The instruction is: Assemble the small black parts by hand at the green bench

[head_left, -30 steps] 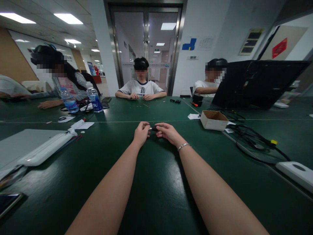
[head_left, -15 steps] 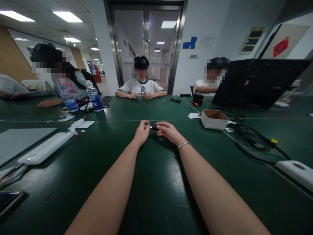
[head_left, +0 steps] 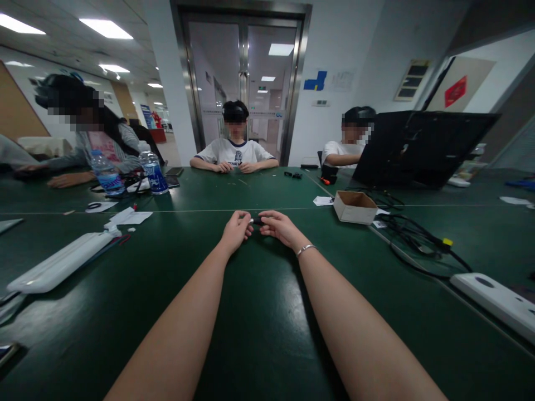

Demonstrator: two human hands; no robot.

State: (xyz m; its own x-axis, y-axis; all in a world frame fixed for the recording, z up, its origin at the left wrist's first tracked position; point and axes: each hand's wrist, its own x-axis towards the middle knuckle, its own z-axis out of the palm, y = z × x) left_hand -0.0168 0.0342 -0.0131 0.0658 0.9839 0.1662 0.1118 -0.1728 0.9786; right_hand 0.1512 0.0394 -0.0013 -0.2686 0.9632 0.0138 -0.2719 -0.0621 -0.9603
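Between my two hands, just above the green table [head_left: 254, 312], is a small black stick with a silver end [head_left: 256, 221], much like a USB stick; its exact kind is too small to make out. The fingertips of my left hand [head_left: 236, 231] are pinched at its silver end. On the black end, my right hand [head_left: 282, 228] grips with thumb and fingers. A silver bracelet [head_left: 306, 249] circles my right wrist. Parts of the stick are hidden by my fingers.
Right of my hands stand an open cardboard box [head_left: 355, 207], black cables [head_left: 418, 245] and a white power strip [head_left: 493, 303]. At left lie a white wrapped packet [head_left: 62, 262] and paper scraps [head_left: 131, 216]; two bottles [head_left: 153, 170] stand beyond. Several people sit around, one behind a black monitor [head_left: 422, 147].
My view has turned slightly to the right, so the surroundings appear shifted left. Both hands keep hold of the stick, with little visible change in their grip.
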